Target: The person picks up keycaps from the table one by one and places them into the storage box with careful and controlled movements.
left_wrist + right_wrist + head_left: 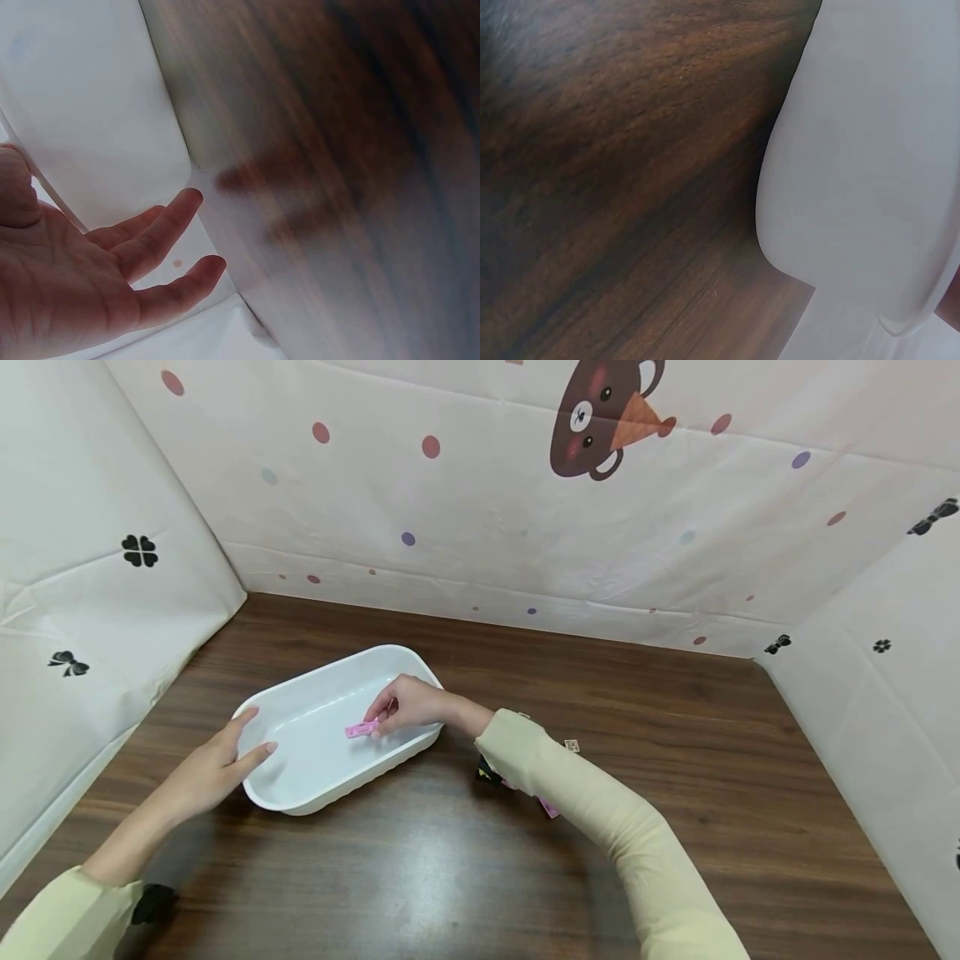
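A white plastic tray (315, 727) with raised walls stands on the table, turned at a slant. Over its inside, in the head view, my right hand (405, 703) pinches a small pink strip-shaped piece (362, 729) between thumb and fingertips. My left hand (213, 764) is at the tray's left end, thumb and a finger reaching over the rim. In the left wrist view, other fingers (161, 236) stretch out, spread, beside the tray's outer wall (97, 112). The right wrist view shows the tray's outer side (855, 165) but not the pinched piece.
Partly hidden by my right forearm, a black item with yellow-green marks (487, 772) and a pink piece (550, 807) lie on the wooden table (420, 860). A small beige square (572, 746) lies beyond the sleeve. Printed white cloth walls (480, 502) bound the table.
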A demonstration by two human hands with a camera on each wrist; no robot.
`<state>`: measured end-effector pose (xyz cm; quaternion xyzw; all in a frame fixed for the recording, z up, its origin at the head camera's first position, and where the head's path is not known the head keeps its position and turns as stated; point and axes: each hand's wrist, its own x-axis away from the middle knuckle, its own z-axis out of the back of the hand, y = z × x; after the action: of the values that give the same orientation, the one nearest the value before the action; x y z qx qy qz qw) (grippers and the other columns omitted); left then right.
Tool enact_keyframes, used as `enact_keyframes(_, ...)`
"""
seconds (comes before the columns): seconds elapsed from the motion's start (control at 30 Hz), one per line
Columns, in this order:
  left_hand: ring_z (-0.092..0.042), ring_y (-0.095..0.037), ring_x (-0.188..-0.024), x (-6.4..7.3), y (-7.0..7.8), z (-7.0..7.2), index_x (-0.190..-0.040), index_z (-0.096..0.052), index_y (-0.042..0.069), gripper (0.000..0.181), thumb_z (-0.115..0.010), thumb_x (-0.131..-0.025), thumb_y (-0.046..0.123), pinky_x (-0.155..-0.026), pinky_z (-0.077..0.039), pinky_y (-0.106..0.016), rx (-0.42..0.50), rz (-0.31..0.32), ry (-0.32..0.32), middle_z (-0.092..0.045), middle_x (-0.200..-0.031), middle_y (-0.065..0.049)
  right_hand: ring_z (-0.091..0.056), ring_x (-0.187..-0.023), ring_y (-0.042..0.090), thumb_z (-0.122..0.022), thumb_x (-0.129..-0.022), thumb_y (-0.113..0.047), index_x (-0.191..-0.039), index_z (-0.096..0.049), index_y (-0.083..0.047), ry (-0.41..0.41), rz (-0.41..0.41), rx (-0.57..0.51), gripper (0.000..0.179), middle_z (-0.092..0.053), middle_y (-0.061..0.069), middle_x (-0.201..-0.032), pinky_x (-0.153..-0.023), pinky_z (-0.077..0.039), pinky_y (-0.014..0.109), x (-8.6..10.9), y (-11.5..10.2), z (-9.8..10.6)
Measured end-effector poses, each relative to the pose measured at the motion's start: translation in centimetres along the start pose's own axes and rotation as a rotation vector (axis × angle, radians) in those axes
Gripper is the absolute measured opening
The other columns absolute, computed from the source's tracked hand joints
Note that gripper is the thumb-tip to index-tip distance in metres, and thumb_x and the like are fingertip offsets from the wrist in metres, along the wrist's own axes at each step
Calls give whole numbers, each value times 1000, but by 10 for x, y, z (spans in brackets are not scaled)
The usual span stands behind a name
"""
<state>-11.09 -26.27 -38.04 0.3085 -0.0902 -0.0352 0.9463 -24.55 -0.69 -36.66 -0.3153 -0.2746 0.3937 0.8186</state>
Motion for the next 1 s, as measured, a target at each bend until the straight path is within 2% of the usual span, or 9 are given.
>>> enact_keyframes(0.43, -30, -58, -117, 1, 0, 0, -142, -5, -9, 76, -42, -96, 39, -90, -28, -65, 12, 8, -9, -19, -135, -43, -46, -63, 0, -74, -75, -10, -95, -71, -1, -40, 22, 49, 22, -57, -5, -68, -59, -38, 11, -6, 1, -7)
enact_keyframes(0.7, -29, -58, -118, 1, 0, 0, -142, -6, -9, 75, -42, -96, 39, -90, -28, -65, 15, 0, -2, -20, -135, -44, -47, -64, -2, -75, -75, -12, -95, -71, -2, -65, 18, 104, 22, -62, -4, -70, -61, -39, 11, -11, 1, -10)
enact_keyframes(1.0, -27, -58, -119, 1, 0, 1, -142, -5, -8, 75, -42, -96, 38, -91, -26, -65, 22, -4, -2, -18, -135, -43, -45, -61, -1, -74, -75, -9, -93, -71, -2, -103, 14, 138, 20, -57, -6, -65, -58, -36, 11, -15, 0, -14)
